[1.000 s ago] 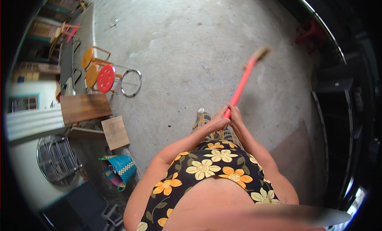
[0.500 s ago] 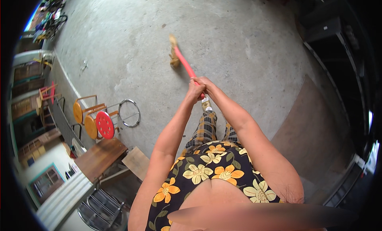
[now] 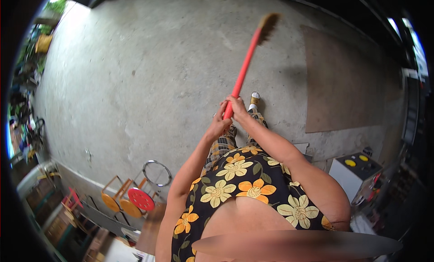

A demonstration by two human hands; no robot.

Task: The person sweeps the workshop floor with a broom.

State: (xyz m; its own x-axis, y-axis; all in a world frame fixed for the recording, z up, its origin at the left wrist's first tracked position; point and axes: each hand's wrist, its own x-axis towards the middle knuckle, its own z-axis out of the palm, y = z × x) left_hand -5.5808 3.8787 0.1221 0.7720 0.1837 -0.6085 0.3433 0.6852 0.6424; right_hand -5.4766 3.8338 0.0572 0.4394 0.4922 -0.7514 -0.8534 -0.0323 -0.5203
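Both of my hands grip the red handle of a broom point(image 3: 246, 63), which points away from me and leans to the right. My left hand point(image 3: 219, 123) is closed low on the handle, close to its near end. Just above it, my right hand point(image 3: 238, 107) wraps round the same handle. The brown, brushy broom head point(image 3: 269, 28) is slightly blurred. A dark shadow lies on the concrete floor below and right of it, so the head seems to be off the floor.
A brown flat sheet point(image 3: 343, 81) lies on the floor at the right. Stools, one with a red seat point(image 3: 141, 198), and a metal ring point(image 3: 157, 173) are at the lower left. At lower right stands a white box-shaped unit point(image 3: 350, 176) with yellow discs on top.
The broom head has swung from left of my feet to the far right and looks lifted. My view has turned right, bringing the brown sheet further in. Both hands have kept their hold.
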